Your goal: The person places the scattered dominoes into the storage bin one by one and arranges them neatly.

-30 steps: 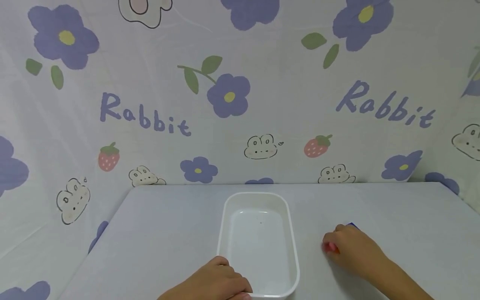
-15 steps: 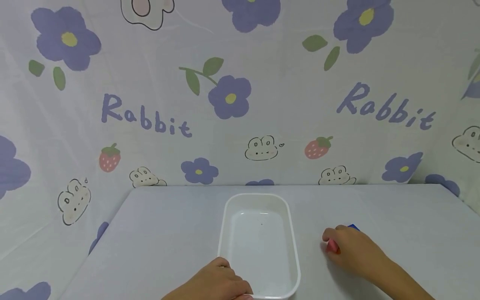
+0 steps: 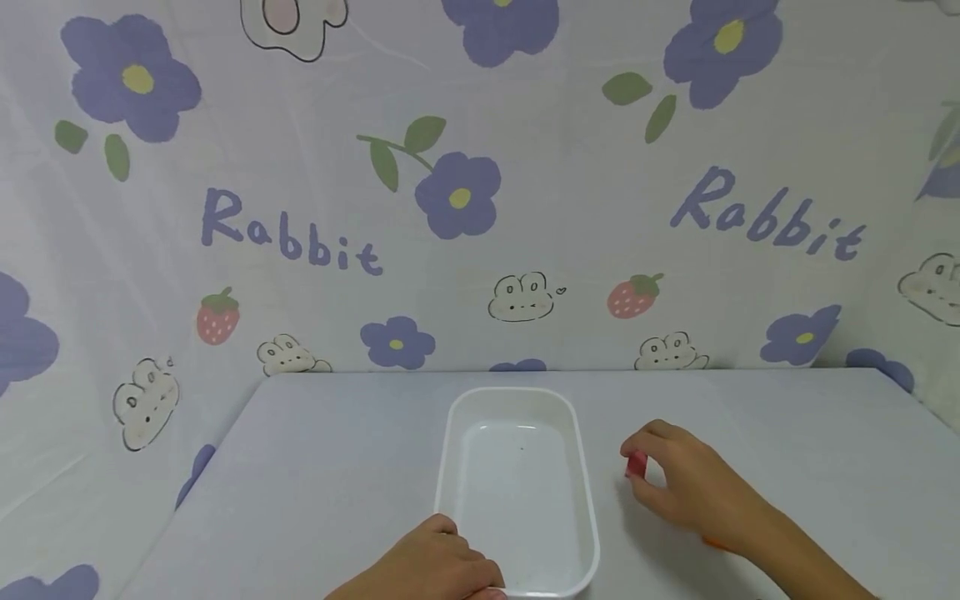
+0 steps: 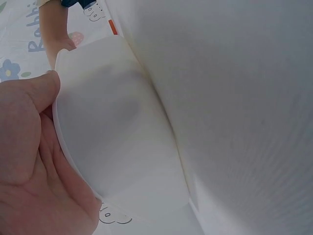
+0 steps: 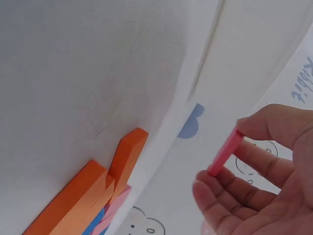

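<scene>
A white plastic tray (image 3: 594,517) stands in the middle of the table. My left hand (image 3: 438,560) grips its near left rim, and in the left wrist view the thumb and curled fingers hold the edge of the tray (image 4: 117,112). To the tray's right, my right hand (image 3: 693,483) pinches a small pink block (image 3: 636,464) between thumb and fingertips, above the tabletop. From the right wrist view this pink block (image 5: 226,152) looks flat and narrow, apart from the other blocks.
Orange blocks (image 5: 128,152) lie on the table under my right forearm, with pink pieces (image 5: 113,203) and a blue piece (image 5: 95,223) beside them. In the head view, only one orange edge (image 3: 716,544) shows. A patterned cloth (image 3: 480,208) hangs behind the table.
My right hand has risen and shifted a little left with the pink block. An orange edge now shows below the wrist, and the blue corner is out of sight. The left hand stays put.
</scene>
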Demonstrator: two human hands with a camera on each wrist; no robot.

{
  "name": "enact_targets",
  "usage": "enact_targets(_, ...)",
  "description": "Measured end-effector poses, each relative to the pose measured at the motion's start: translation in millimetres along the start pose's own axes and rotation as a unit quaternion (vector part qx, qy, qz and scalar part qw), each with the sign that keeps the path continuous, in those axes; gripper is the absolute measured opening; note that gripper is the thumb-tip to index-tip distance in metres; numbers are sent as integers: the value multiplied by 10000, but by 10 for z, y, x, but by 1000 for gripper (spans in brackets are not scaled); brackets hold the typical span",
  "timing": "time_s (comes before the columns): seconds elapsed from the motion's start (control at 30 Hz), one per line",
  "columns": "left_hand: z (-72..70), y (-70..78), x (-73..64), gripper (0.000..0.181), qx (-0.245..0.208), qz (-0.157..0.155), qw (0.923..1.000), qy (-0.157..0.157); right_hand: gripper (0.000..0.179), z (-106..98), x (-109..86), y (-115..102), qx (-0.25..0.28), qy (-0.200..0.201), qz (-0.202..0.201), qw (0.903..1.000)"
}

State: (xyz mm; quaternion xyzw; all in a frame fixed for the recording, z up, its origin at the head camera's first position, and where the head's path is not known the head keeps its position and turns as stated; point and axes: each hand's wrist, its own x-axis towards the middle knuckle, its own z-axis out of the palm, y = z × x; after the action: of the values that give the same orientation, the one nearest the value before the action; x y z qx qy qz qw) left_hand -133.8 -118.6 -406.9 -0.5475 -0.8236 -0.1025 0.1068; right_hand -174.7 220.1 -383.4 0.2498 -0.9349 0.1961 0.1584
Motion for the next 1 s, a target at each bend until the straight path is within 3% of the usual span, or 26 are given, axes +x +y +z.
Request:
enact_targets(0.17, -5, -1, -9, 26, -25, -21, 10000, 70, 22, 25, 83, -27, 97, 300, -307, 9990)
enact_targets(0.37, 27, -13, -34, 26, 331, 61, 9992, 205, 23, 99, 197, -58, 300, 534, -476, 9970)
enact_targets(0.77, 38, -5, -12, 26, 465, 90, 9986, 220, 24, 132, 322, -167, 475, 516, -225, 9973)
enact_targets(1.0, 49, -19, -7, 25, 573, 205, 9974, 379, 26, 167, 375, -213, 512, 506, -147, 9973)
